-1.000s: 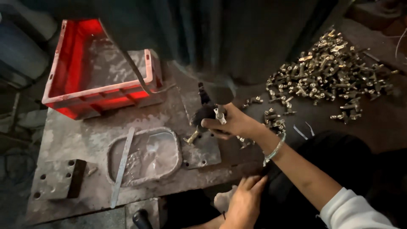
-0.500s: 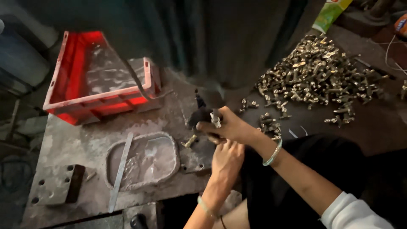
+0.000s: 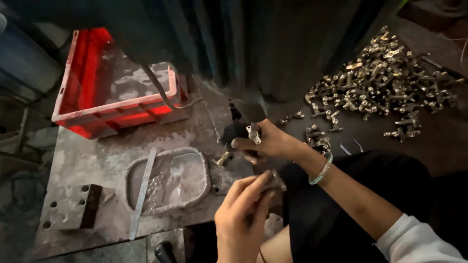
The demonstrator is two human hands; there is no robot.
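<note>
Right hand [image 3: 267, 142] grip clamped on black fixture [image 3: 235, 130], long axis pointing 12 o'clock. Left hand [image 3: 242, 214] at 6 o'clock pinches small brass fitting [image 3: 276, 181].

left hand [image 3: 241, 214]: held piece mostly hidden by fingers; wrist cut off by bottom edge
</note>
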